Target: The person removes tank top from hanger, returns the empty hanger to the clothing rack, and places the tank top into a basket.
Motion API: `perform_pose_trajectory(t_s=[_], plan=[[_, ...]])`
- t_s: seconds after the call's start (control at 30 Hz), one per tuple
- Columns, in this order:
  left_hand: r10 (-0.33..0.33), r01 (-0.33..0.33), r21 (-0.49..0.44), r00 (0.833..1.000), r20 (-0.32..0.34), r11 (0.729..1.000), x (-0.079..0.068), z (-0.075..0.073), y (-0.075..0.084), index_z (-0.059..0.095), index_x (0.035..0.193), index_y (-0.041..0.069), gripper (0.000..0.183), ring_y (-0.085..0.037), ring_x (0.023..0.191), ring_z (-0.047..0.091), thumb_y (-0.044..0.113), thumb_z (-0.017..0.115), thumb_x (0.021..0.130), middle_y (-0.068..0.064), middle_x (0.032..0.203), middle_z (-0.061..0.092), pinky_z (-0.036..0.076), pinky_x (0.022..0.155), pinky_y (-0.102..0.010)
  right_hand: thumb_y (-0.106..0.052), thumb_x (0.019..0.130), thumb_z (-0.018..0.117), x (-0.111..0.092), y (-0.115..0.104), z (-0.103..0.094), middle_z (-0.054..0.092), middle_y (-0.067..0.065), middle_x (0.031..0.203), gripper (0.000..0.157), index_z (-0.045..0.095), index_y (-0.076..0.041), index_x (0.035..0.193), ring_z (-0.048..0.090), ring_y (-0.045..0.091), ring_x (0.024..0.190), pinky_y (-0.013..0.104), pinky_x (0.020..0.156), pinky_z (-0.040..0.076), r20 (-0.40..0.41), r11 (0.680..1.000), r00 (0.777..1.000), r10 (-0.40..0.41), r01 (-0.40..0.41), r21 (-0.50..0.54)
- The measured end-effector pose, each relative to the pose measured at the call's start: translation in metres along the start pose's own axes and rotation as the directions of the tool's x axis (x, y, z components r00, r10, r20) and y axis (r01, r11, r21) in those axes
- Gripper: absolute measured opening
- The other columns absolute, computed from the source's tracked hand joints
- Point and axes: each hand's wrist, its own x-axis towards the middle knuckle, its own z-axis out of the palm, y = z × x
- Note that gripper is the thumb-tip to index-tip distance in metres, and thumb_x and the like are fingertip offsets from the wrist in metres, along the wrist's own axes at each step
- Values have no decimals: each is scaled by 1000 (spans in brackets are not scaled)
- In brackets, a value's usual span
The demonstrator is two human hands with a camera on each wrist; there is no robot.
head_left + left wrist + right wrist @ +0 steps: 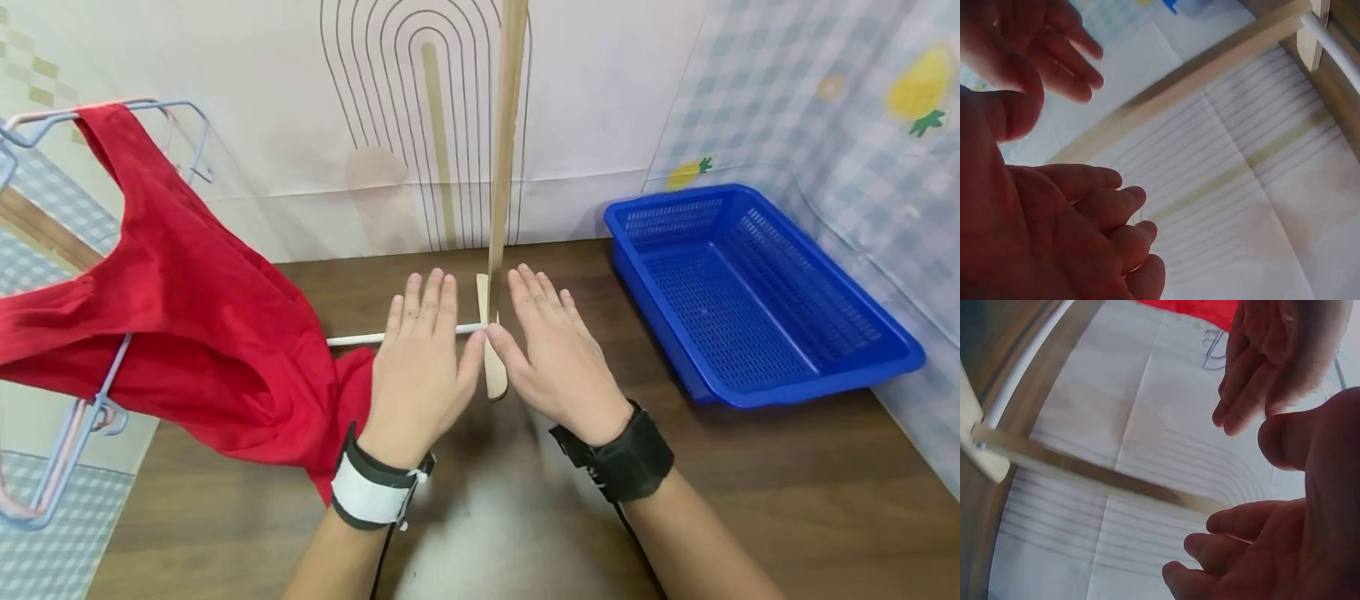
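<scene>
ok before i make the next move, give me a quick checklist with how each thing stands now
1. Left hand free: ok, fingers extended, holding nothing.
2. Right hand free: ok, also extended and holding nothing.
3. Wooden post upright: ok, it looks upright beyond the hands.
4. Blue basket the right way up: ok, open side up, to the right of the right hand.
5. Red garment clear of the left hand: cannot tell, they meet or overlap in the head view.
6. Red garment fully on the hangers: cannot tell, it runs out of frame at left.
</scene>
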Motion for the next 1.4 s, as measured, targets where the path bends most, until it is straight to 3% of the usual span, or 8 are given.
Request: perform_pose_trajectory(t_s=[0.23,0.37,0.6,0.83,0.9,1.13,1.27,1.4], plan=[[-112,105,-56,983,-142,993,-7,-32,-30,32,160,-2,69,-43,160,22,34,52,104,-23,168,31,20,132,-56,-45,109,45,8,-25,10,33,11,170,68,30,-8,163,34,28,158,53,129,29,7,996,997,-71,70,49],[-142,110,-124,944,-297,986,-10,-54,-48,38,157,-5,62,-48,157,28,26,52,104,-26,165,37,22,131,-57,-46,108,48,16,-41,19,40,11,167,67,34,-9,162,40,26,155,50,126,36,18,991,992,-126,125,41],[-253,120,-247,739,-624,962,-10,-84,-70,55,148,1,50,-34,154,41,25,56,104,-19,156,52,30,130,-43,-46,107,51,16,-59,37,51,6,160,64,40,-14,160,52,22,147,48,116,49,76,990,988,-136,134,35],[-257,154,-207,531,-807,966,0,-103,-95,70,131,4,42,-27,137,60,30,56,101,-17,133,71,41,122,-37,-41,106,55,9,-64,59,69,8,141,52,59,-9,145,69,24,125,41,97,61,89,987,983,-161,160,19],[-297,226,-206,521,-800,952,2,-107,-105,70,129,6,41,-28,131,63,31,55,101,-15,130,72,44,118,-40,-39,104,58,8,-65,65,77,6,117,41,67,-9,130,76,22,102,36,78,63,83,986,982,-169,169,6],[-491,484,-191,626,-607,854,4,-114,-121,63,138,9,48,-40,131,58,39,52,103,-20,138,65,45,108,-58,-33,101,62,8,-66,78,52,-4,65,23,66,-13,91,51,9,57,21,50,35,82,984,981,-177,178,-10],[-543,548,-184,617,-570,816,3,-117,-124,65,136,9,47,-44,124,62,39,49,104,-22,130,68,46,97,-67,-33,101,62,7,-67,82,50,-4,64,24,67,-12,91,47,8,56,20,49,34,95,983,979,-180,182,-10],[-462,465,-200,562,-686,863,0,-124,-123,70,128,8,43,-39,118,65,36,50,103,-21,117,72,48,99,-57,-34,101,63,7,-68,81,57,-3,68,23,69,-12,95,51,9,57,20,50,36,96,982,978,-183,186,-16]])
